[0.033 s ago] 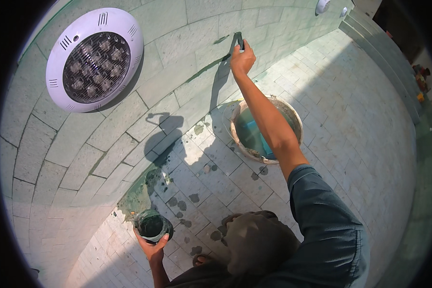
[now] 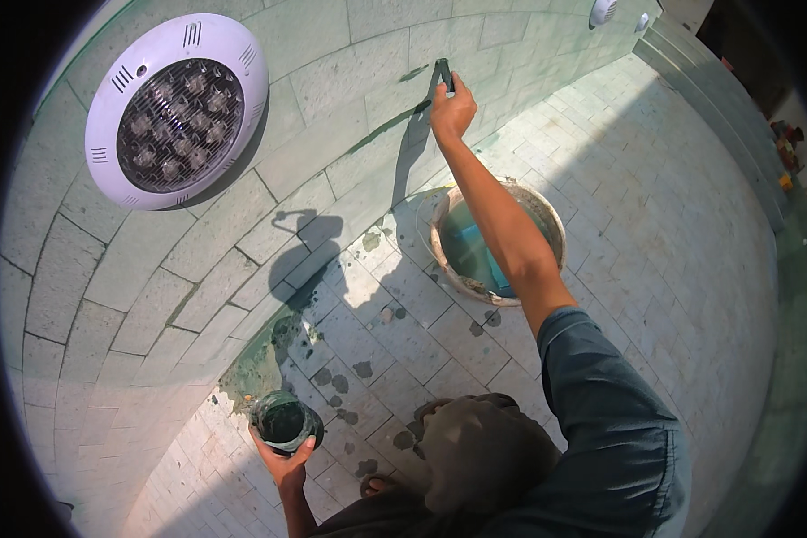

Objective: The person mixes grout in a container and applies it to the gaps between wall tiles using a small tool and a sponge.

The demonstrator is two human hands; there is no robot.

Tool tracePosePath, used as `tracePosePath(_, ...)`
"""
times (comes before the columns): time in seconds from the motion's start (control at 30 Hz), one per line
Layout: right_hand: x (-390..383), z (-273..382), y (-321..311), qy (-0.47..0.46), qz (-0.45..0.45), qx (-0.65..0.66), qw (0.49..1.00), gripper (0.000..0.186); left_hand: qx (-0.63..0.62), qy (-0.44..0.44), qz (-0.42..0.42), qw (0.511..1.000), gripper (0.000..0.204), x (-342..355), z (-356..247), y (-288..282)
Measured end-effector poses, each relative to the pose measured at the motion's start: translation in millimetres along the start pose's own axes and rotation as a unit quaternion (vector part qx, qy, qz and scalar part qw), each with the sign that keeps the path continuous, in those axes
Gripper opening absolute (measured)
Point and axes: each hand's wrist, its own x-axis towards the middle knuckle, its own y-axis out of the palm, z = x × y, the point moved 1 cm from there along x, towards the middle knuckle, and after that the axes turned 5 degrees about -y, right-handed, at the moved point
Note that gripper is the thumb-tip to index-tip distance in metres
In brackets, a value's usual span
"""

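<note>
My left hand (image 2: 284, 462) is wrapped round a small round tub (image 2: 285, 421) smeared with dark green paste, low and close to my body. My right arm reaches far forward, and my right hand (image 2: 455, 109) grips a small dark flat tool (image 2: 446, 77) by its end. The tool's tip meets the curved wall of pale green stone tiles (image 2: 342, 99); what kind of tool it is, I cannot make out. A wet dark green line of paste (image 2: 390, 128) runs along a tile joint just left of that hand, with a short smear above it.
A dirty bucket (image 2: 438, 260) of greenish water with a blue thing (image 2: 472, 240) inside stands under my right forearm. A large round white-rimmed lamp (image 2: 253, 99) juts from the wall at left. Dark splashes spot the tiled floor (image 2: 619, 296). Steps (image 2: 713, 117) rise at far right.
The dark tool's tip has shifted very slightly left along the wall. My left hand and the tub have not moved.
</note>
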Motion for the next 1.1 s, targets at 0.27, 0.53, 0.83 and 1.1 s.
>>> tracePosePath(0.27,-12.4,-1.5,-16.1,-0.080,0.180,0.068,0.978,0.038,-0.012,-0.004,-0.001,1.000,0.111,10.2,14.9,-3.8)
tracePosePath(0.53,17.3,-20.0,-43.7,0.052,0.377,0.263,0.887,0.034,-0.041,-0.012,-0.003,0.999,0.113,9.9,7.9,1.5)
tracePosePath(0.83,77.4,-38.8,-21.2,-0.070,0.156,0.087,0.981,0.031,-0.056,0.003,0.004,0.998,0.115,14.1,8.3,2.4)
tracePosePath(1.1,55.5,-34.4,-13.2,-0.065,0.001,0.010,0.998,0.029,-0.038,-0.008,0.007,0.999,0.114,13.8,6.2,4.5)
